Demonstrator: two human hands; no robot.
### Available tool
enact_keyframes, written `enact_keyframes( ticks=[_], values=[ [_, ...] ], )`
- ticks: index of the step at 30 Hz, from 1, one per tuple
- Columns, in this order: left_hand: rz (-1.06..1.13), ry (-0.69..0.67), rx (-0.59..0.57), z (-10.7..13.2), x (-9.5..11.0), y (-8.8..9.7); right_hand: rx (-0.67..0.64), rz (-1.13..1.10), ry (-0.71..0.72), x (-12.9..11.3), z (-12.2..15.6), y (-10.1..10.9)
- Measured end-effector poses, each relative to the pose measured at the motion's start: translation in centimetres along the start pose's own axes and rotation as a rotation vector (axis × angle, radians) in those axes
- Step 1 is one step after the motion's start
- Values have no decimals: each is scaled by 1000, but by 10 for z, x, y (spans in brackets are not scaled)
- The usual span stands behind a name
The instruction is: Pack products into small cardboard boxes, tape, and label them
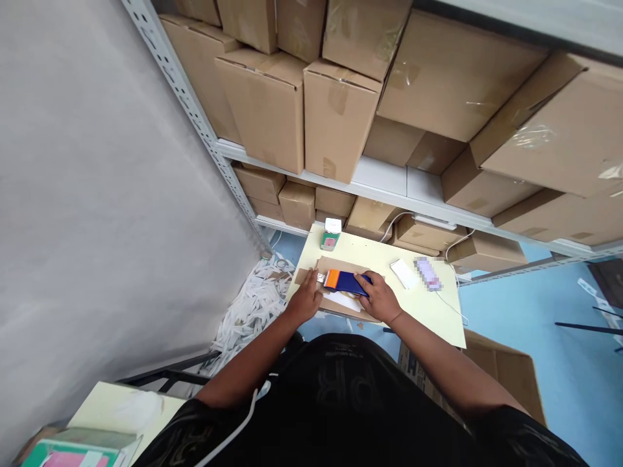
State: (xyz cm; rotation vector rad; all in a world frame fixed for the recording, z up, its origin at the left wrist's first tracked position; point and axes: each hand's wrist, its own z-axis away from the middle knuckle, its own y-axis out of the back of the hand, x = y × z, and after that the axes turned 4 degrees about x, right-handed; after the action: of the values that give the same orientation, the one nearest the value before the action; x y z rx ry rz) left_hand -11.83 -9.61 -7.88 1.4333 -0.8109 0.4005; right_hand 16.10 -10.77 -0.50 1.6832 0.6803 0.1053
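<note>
On the table [423, 308], left of its middle and towards its near edge, a blue packet [346, 281] is laid over a piece of cardboard [348, 264]. The packet's right end is covered by the fingers of the right hand [378, 297], presumably so that it is kept from sliding; whether it is pinched or only pressed from above cannot be told. Nothing is seen to be clasped by the left hand [306, 298] – its fingers are stretched out and rested on the cardboard towards the table's left edge, probably so that the sheet is held flat and steady. Space near both hands seems to have been given to the work, since a green and pink box [330, 237] is stood at the table's far left corner, and a white slab [403, 274] and a blurred phone [428, 274] are set on the table's right half.

The packet is flat and oblong, smooth-looking, dark blue with a bright orange band at its left end. Beneath it a white sheet [343, 299] is partly shown. The cardboard is brown and matt, while the table is topped in plain pale yellow. Thin, curled paper strips [248, 318] are heaped on the floor left of the table; squared, taped cartons [260, 107] are stacked on metal shelving [384, 174] beyond it.
</note>
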Motion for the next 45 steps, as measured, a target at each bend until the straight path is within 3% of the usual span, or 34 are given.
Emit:
enact_keyframes(
  ticks=[3, 6, 10, 14, 21, 29, 37, 41, 45],
  values=[
    [-139, -158, -71, -6, -2, 14, -23, -10, 5, 0, -2, 5],
    [-194, -239, -106, -14, 0, 15, -79, 18, -34, -8, -8, 16],
    [-190, -262, -71, -15, 3, 6, -201, 148, -111, -28, -27, 31],
    [-188, -269, -38, -13, 0, 2, -318, 236, -124, -39, -48, 30],
    [-228, -278, -38, -16, -1, 2, -372, 161, -53, -18, -48, 38],
    [-269, -261, -61, -16, 1, 1, -385, 89, -77, 16, -11, 73],
    [-286, -277, -62, -18, -1, 0, -313, 116, -70, 85, 74, 111],
    [-288, -276, -73, -18, 0, -1, -283, 154, -92, 117, 114, 114],
    [-272, -265, -83, -17, 4, -4, -328, 166, -77, 143, 137, 95]
  ],
)
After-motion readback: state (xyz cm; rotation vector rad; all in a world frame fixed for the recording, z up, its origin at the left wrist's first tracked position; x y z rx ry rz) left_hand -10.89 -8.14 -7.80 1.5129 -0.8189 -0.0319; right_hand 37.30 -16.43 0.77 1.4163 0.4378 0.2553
